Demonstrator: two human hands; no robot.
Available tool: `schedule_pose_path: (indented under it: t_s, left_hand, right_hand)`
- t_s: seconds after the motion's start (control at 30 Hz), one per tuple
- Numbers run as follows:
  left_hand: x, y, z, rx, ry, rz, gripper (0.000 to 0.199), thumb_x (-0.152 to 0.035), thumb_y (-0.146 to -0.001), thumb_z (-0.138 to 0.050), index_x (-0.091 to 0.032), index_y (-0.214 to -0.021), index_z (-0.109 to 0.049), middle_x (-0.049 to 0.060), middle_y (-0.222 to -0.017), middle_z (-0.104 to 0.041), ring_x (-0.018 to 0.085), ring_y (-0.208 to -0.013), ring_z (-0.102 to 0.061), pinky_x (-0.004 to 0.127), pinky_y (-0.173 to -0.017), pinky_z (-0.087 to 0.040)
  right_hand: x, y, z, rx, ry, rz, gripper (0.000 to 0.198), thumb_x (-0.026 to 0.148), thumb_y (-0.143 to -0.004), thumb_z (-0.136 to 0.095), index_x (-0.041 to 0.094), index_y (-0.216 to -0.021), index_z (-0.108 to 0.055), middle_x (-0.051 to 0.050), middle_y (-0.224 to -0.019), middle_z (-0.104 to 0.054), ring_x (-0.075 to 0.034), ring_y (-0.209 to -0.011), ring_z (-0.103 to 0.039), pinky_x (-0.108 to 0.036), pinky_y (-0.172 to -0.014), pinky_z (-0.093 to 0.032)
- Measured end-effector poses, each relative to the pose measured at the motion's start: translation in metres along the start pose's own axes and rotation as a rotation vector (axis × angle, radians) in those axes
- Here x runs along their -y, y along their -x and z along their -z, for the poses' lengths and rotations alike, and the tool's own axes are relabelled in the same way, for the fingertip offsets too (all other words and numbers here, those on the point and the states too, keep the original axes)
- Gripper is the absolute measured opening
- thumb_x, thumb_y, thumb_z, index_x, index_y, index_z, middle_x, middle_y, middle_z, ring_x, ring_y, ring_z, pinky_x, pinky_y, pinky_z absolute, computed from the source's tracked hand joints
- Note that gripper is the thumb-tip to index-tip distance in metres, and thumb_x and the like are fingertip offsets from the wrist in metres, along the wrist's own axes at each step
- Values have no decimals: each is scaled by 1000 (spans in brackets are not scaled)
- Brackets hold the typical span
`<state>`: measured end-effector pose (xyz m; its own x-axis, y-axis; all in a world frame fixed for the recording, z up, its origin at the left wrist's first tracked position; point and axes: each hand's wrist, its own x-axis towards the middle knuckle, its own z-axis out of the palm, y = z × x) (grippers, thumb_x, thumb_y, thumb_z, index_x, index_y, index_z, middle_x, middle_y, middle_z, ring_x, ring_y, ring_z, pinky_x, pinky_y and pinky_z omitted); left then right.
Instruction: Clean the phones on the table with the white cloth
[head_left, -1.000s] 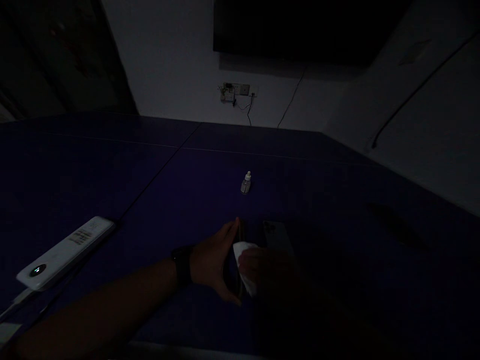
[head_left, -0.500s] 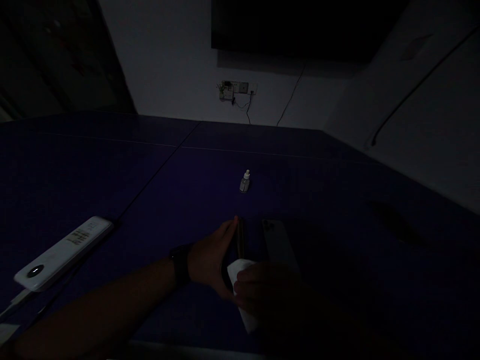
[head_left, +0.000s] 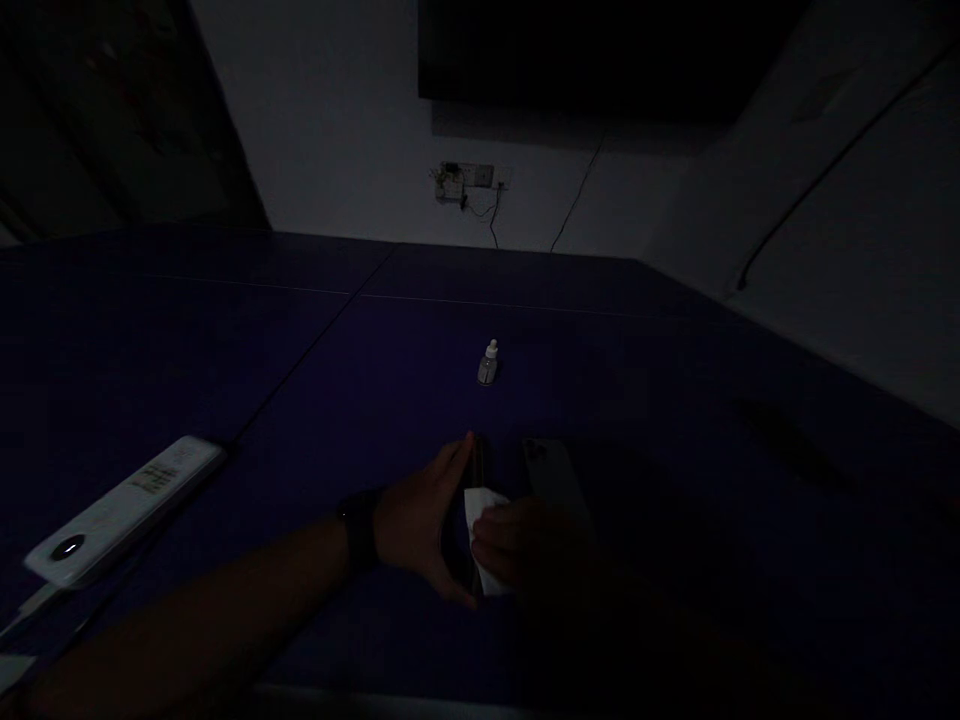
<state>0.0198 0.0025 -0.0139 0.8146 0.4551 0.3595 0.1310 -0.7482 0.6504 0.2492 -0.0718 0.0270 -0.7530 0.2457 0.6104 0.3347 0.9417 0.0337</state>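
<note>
Low in the middle of the head view, my left hand [head_left: 416,520] spans a thin dark slab [head_left: 481,465], which looks like a phone stood on its long edge. Its fingers are at the far end and its thumb at the near end. My right hand [head_left: 517,540] is closed on a folded white tissue [head_left: 481,505], pressed to the slab's upper edge. Beneath and beside the right hand lies a grey phone [head_left: 551,470], camera end away from me, its near part hidden. A small clear bottle [head_left: 487,372] with a white cap stands beyond both hands.
A long white power strip or power bank [head_left: 127,510] with a cable lies at the left on the dark blue tabletop [head_left: 360,400]. A dim dark object [head_left: 795,440] lies at the right. Wall sockets [head_left: 465,180] and a black screen [head_left: 600,60] are on the far wall.
My right hand has slid the tissue forward along the slab's edge, away from me. My left hand keeps its hold in the same place.
</note>
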Motion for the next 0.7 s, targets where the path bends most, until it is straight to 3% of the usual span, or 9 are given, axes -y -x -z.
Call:
schedule_pose_path:
  t_s: [0.2, 0.37, 0.57, 0.7]
  left_hand:
    - [1, 0, 1, 21, -14, 39, 175, -75, -36, -90, -18, -156, 25, 26, -163, -12, 53, -146, -24, 64, -116, -34]
    - [3, 1, 1, 36, -6, 46, 177, -74, -34, -90, -19, -155, 26, 26, -163, -11, 53, -146, -22, 65, -115, -35]
    - [1, 1, 1, 27, 32, 64, 177, -71, -33, -92, -19, -157, 23, 25, -163, -12, 53, -145, -24, 65, -115, -34]
    - [0, 1, 1, 24, 12, 45, 175, -72, -36, -91, -19, -156, 24, 26, -163, -11, 53, -145, -23, 66, -114, -35]
  right_hand:
    - [18, -14, 15, 26, -120, -15, 25, 21, -106, -41, 12, -113, -63, -6, -103, -74, -15, -103, -64, -30, -103, -45]
    - [14, -8, 7, 56, -59, 3, 17, 20, -103, -49, 20, -98, -65, -3, -104, -72, -15, -103, -62, -37, -107, -41]
    - [14, 2, 6, 187, 18, 42, 17, 19, -103, -51, 18, -111, -65, -4, -110, -71, -17, -105, -59, -31, -93, -48]
    - [9, -4, 9, 120, 34, 44, 24, 18, -106, -42, 14, -113, -64, -8, -111, -71, -17, -105, -60, -29, -94, -49]
